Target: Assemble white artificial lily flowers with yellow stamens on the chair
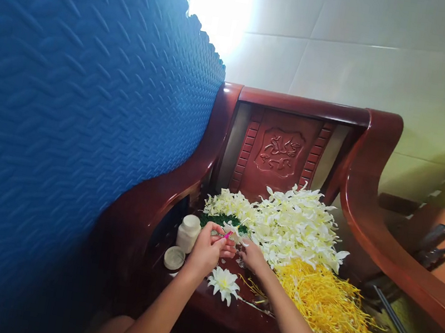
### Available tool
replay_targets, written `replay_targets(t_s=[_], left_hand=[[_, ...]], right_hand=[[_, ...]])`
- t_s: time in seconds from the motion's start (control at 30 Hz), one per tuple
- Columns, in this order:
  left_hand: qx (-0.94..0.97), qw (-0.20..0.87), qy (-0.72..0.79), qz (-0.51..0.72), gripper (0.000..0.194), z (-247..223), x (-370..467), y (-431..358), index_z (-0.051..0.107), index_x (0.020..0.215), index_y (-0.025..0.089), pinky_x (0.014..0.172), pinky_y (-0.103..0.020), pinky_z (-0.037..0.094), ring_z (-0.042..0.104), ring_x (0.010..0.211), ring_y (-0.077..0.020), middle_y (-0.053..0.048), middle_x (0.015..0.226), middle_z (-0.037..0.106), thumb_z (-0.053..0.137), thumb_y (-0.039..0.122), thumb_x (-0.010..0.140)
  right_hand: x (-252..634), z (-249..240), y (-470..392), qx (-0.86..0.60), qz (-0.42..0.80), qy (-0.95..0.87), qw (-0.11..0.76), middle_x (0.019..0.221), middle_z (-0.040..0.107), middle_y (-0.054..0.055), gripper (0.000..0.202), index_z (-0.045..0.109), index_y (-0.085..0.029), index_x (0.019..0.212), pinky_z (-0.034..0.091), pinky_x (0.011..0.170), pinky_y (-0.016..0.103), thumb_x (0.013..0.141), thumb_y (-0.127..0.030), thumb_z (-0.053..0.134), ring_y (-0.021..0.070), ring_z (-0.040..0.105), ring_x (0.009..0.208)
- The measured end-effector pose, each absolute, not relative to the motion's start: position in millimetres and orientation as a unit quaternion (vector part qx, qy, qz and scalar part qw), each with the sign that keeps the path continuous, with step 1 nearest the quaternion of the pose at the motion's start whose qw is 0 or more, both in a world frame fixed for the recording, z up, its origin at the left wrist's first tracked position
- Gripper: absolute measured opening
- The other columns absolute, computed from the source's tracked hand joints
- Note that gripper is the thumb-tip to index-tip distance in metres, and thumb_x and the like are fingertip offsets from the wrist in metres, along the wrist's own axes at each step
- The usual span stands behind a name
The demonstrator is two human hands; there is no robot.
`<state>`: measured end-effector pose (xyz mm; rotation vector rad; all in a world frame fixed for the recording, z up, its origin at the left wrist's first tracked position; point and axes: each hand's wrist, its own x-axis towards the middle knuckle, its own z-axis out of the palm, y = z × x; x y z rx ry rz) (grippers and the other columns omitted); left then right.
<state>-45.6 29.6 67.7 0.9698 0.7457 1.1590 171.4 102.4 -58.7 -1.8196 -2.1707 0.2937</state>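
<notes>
carved wooden chair [280, 145] with heaps of white flowers on its seat [200, 306]

a blue textured panel [91, 89] stands along the chair's left side, and a pale tiled wall [348, 68] rises behind. your left hand [214, 244] grips a small pink item [227, 235], fingers curled around it, over the left half of the seat. a white flower [233, 229] sits between your hands; you cannot tell which one carries it. your right hand [251, 254] has bent fingers just beside its petals, but whether they pinch anything is too small to tell. near the left edge are a white jar [187, 234] and a round lid [174, 258]. one open flower [223, 284] lies by the front edge. the white heap [298, 223] fills the back right, with yellow strands [323, 303] towards the front right corner.
</notes>
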Motion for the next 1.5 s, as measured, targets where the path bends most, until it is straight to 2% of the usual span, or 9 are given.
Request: replay_targets(t_s=[0.13,0.27,0.47,0.73,0.9,1.0,1.2,1.37,1.5], left_hand=[[0.422,0.673,0.321,0.515,0.046,68,-46,29,0.037,0.09,0.02,0.069,-0.032,0.057,0.071,0.069,-0.0187,-0.005,0.076,0.069,0.074,0.031,0.065],[0.415,0.667,0.329,0.524,0.046,69,-48,29,0.036,0.092,0.02,0.068,-0.031,0.056,0.071,0.068,-0.0181,-0.005,0.078,0.069,0.074,0.027,0.068],[0.407,0.647,0.356,0.538,0.04,73,-51,29,0.037,0.092,0.019,0.064,-0.031,0.057,0.07,0.064,-0.0178,-0.004,0.075,0.069,0.072,0.024,0.073],[0.43,0.632,0.36,0.535,0.029,67,-52,32,0.039,0.093,0.018,0.06,-0.028,0.056,0.067,0.058,-0.0144,-0.005,0.076,0.069,0.064,0.02,0.078],[0.475,0.584,0.396,0.526,0.013,53,-49,37,0.043,0.092,0.017,0.053,-0.026,0.054,0.063,0.053,-0.0128,-0.003,0.072,0.067,0.053,0.017,0.083],[0.515,0.541,0.446,0.493,0.004,43,-46,37,0.047,0.086,0.017,0.048,-0.023,0.05,0.062,0.052,-0.0132,-0.003,0.067,0.063,0.047,0.013,0.084],[0.559,0.525,0.462,0.444,0.008,35,-44,30,0.046,0.079,0.018,0.045,-0.021,0.047,0.061,0.052,-0.014,0.0,0.061,0.061,0.048,0.012,0.084],[0.541,0.571,0.441,0.433,0.01,33,-43,27,0.044,0.079,0.019,0.045,-0.021,0.047,0.06,0.049,-0.0131,0.001,0.059,0.06,0.052,0.017,0.084],[0.545,0.556,0.452,0.435,0.009,35,-42,27,0.045,0.079,0.019,0.044,-0.021,0.047,0.06,0.048,-0.0129,0.001,0.059,0.061,0.052,0.016,0.083]], right_hand=[[173,-63,105,-0.647,0.109,-0.738,0.156,0.09,0.065,0.005,0.023,0.064,-0.017,0.084,0.037,0.076,0.026,0.073,-0.003,0.051,0.0188,0.057,0.087],[173,-62,103,-0.656,0.106,-0.726,0.177,0.09,0.063,0.006,0.024,0.064,-0.016,0.088,0.036,0.075,0.026,0.076,-0.004,0.047,0.0181,0.055,0.085],[167,-57,94,-0.662,0.118,-0.711,0.208,0.091,0.059,0.005,0.017,0.067,-0.02,0.086,0.036,0.08,0.03,0.072,-0.014,0.062,0.0217,0.055,0.09],[160,-45,93,-0.649,0.19,-0.645,0.357,0.092,0.06,0.007,0.003,0.065,-0.021,0.069,0.035,0.092,0.038,0.068,-0.02,0.067,0.0266,0.053,0.102],[168,-25,96,-0.603,0.314,-0.56,0.474,0.088,0.066,0.008,0.033,0.065,-0.02,0.085,0.047,0.08,0.038,0.079,-0.051,0.057,0.0245,0.062,0.086],[167,-16,86,-0.554,0.395,-0.521,0.516,0.082,0.066,0.005,0.044,0.065,-0.021,0.088,0.049,0.071,0.034,0.076,-0.062,0.058,0.0211,0.063,0.076],[156,-2,68,-0.468,0.499,-0.464,0.563,0.071,0.06,0.0,0.042,0.064,-0.021,0.079,0.048,0.067,0.029,0.068,-0.061,0.071,0.0154,0.057,0.067],[152,10,56,-0.427,0.55,-0.453,0.557,0.067,0.058,0.0,0.041,0.064,-0.02,0.075,0.048,0.068,0.031,0.065,-0.058,0.076,0.0157,0.055,0.066],[152,17,49,-0.418,0.563,-0.45,0.553,0.066,0.058,-0.001,0.039,0.064,-0.019,0.072,0.047,0.068,0.03,0.065,-0.055,0.077,0.0151,0.055,0.065]])
